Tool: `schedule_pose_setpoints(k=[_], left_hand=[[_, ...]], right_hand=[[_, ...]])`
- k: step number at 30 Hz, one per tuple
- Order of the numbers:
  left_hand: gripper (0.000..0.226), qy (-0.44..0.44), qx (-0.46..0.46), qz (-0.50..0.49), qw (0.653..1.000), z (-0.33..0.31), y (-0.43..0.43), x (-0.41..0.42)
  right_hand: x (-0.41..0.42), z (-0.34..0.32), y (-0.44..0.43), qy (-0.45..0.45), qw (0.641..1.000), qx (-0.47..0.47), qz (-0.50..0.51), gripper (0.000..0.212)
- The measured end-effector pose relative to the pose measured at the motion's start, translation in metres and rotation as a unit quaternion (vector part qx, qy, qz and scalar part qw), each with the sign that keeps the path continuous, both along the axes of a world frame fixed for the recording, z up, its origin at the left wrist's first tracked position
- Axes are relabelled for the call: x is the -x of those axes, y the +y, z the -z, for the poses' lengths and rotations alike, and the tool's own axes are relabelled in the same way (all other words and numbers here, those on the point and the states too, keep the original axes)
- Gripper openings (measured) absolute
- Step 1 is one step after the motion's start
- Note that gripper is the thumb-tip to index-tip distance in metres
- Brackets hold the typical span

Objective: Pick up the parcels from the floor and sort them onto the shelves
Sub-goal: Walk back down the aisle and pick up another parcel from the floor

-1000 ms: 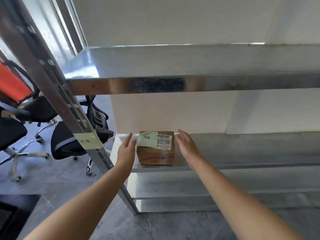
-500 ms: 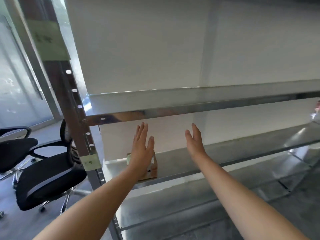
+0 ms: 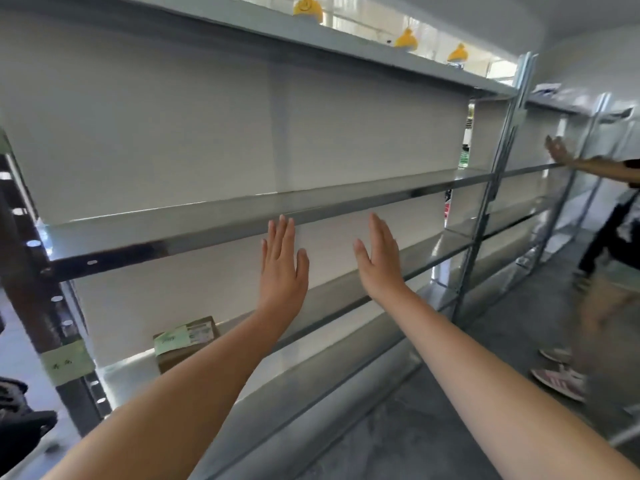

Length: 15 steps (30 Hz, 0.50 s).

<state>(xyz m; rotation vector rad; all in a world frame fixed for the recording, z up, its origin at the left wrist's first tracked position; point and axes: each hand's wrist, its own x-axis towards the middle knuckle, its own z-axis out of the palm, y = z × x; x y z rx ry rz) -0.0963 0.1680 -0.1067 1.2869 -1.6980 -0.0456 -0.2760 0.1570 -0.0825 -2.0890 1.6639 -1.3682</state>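
A small brown cardboard parcel (image 3: pixel 187 342) with a green note and a white label sits on the lower metal shelf (image 3: pixel 332 299), at its left end. My left hand (image 3: pixel 282 268) is raised flat and open in front of the middle shelf (image 3: pixel 214 226), well above and to the right of the parcel. My right hand (image 3: pixel 379 259) is beside it, also flat and open, with nothing in it. My left forearm hides part of the parcel's right side.
A metal upright (image 3: pixel 34 271) with a green tag (image 3: pixel 67 362) stands at the left. Yellow objects (image 3: pixel 308 8) sit on the top shelf. Another person (image 3: pixel 609 258) stands at the right, a hand on the shelving. A black chair (image 3: pixel 20 424) sits lower left.
My hands have let go of the parcel and lifted away from it. My view has swung up and to the right, bringing the long shelving and another person into sight.
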Motion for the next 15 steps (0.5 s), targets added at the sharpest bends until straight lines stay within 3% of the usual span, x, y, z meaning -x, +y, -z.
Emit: schedule_pose_setpoints(k=[7,15], left_hand=[[0.057,-0.055,0.024,0.077,0.995,-0.01,-0.001,0.095],[0.07,-0.091,0.029,0.156,0.983,-0.017,-0.023,0.222]], right_hand=[[0.102,-0.009,0.026,0.102,0.991,-0.006,0.091,0.064],[0.214,-0.012,0.034,0.102,0.979,-0.02,0.173,0.066]])
